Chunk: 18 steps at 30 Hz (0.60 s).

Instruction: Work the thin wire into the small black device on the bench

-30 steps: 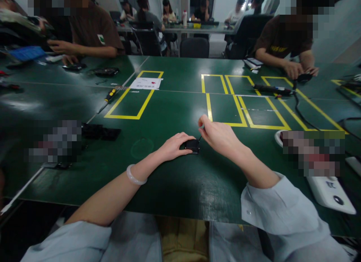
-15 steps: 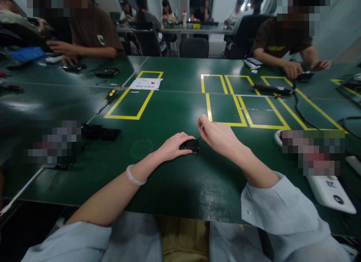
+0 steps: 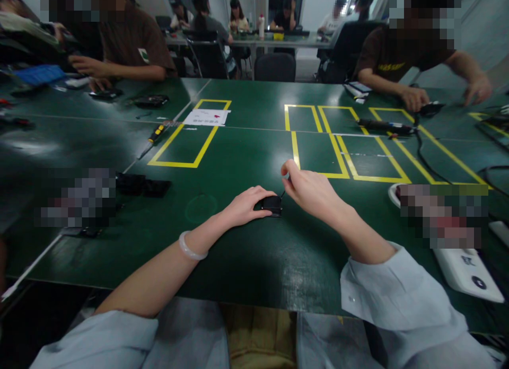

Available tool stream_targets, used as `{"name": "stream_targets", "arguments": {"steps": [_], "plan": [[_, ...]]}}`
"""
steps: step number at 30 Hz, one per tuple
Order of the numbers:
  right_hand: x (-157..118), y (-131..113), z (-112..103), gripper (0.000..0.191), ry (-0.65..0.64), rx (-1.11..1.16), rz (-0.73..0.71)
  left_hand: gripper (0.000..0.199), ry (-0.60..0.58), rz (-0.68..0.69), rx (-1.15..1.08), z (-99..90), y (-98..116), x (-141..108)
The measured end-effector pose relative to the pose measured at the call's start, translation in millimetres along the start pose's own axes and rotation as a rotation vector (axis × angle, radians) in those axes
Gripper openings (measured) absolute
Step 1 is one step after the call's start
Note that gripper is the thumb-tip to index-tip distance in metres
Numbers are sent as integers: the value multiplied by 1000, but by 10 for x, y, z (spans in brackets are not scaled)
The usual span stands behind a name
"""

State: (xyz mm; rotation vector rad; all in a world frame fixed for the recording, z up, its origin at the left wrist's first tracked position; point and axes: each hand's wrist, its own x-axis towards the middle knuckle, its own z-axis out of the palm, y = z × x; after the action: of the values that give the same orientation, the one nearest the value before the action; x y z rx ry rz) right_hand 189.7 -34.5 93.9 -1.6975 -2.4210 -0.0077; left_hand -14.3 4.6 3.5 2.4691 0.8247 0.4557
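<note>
A small black box-like part [image 3: 272, 205] lies on the green table, with my left hand [image 3: 248, 204] closed around its left side, thumb at the near edge and fingers at the far edge. Just right of it, my right hand [image 3: 308, 189] is closed in a pinch on a thin dark shaft-like tool [image 3: 283, 194]. The shaft slants down to the part's right far corner. Most of the tool is hidden inside my fingers, so its exact kind does not show.
Left are black pieces [image 3: 145, 186]; further off, a yellow-black screwdriver [image 3: 157, 134] and paper sheet [image 3: 207, 117]. Yellow tape [image 3: 342, 155] marks rectangles on the table. A white device [image 3: 467, 276] lies right, a black corded tool [image 3: 385, 126] beyond. Co-workers sit across.
My hands and the black part stay almost in place, apart from a slight view shift. Across the table at right, a co-worker's hand has moved outward, away from the other hand.
</note>
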Motion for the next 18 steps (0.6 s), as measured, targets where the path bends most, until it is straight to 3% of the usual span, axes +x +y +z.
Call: {"name": "stream_targets", "arguments": {"steps": [10, 18], "plan": [[4, 6, -10, 30, -26, -74, -4, 43, 8, -2, -20, 6, -6, 1], [-19, -5, -18, 26, 10, 4, -17, 43, 2, 0, -14, 8, 3, -5]]}}
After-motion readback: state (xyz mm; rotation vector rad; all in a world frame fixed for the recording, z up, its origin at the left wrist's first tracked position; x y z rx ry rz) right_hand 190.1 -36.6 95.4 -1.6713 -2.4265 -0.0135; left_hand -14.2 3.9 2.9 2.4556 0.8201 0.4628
